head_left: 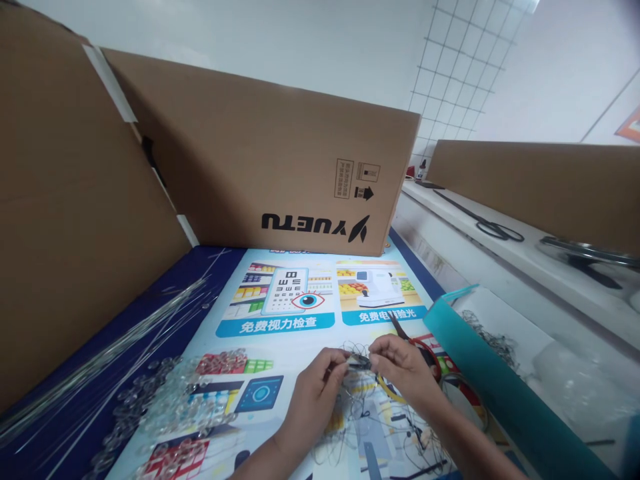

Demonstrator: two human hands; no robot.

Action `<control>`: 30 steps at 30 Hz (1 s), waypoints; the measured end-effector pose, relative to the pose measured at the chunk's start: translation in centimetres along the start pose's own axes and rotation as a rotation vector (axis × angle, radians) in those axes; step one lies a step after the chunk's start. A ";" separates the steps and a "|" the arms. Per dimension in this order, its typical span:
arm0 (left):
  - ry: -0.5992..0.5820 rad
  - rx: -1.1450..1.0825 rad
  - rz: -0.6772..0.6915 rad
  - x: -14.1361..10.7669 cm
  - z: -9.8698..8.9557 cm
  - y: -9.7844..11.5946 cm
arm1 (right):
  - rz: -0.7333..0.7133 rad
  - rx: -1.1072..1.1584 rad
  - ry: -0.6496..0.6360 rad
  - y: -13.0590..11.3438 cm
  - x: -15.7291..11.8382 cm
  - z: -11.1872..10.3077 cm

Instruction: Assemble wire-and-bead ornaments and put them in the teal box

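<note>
Pliers' dark head point(360, 362) btwn L grip point(320, 383) & R grip point(404, 372)

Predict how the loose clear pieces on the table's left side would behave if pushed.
The clear pieces would probably scatter, since they lie loose in a spread heap. Their glossy look suggests they may be slippery. Each looks small beside the left hand, so each is likely light.

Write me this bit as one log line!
left hand: at dark metal tool; right hand: at same tool; scissors: beside right hand; clear beads: at left
</note>
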State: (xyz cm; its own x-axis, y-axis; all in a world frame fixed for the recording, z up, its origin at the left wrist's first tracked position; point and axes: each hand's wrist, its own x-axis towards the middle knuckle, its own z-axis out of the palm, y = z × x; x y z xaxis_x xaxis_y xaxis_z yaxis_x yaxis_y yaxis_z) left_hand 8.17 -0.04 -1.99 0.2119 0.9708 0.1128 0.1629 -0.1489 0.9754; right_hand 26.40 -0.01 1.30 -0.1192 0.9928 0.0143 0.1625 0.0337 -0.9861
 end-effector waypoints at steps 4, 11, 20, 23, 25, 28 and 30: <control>-0.007 -0.037 -0.013 0.1 0.1 -0.2 | -0.032 -0.083 0.028 0.6 0.0 0.0; -0.003 -0.120 -0.025 0.2 0.4 -0.6 | -0.058 -0.269 0.125 1.1 -0.2 0.4; -0.034 -0.134 -0.015 0.1 0.7 -1.2 | -0.027 -0.406 0.080 0.9 -0.8 1.2; -0.054 -0.131 0.000 0.3 0.7 -1.3 | -0.048 -0.422 0.091 0.6 -0.9 1.3; -0.059 -0.088 0.014 0.3 0.7 -1.4 | -0.062 -0.441 0.101 0.5 -1.1 1.4; -0.028 0.006 0.026 0.3 0.7 -1.8 | -0.117 -0.509 0.116 0.4 -1.5 1.5; 0.011 0.040 0.054 0.3 0.6 -2.0 | -0.169 -0.570 0.115 0.5 -1.8 1.6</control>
State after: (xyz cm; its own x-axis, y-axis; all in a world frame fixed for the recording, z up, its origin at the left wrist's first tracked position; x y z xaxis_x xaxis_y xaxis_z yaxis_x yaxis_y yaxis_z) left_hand 8.49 0.43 -3.98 0.2110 0.9630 0.1678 0.1900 -0.2088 0.9593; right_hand 25.17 -1.92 0.49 -0.0882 0.9732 0.2122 0.6535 0.2173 -0.7251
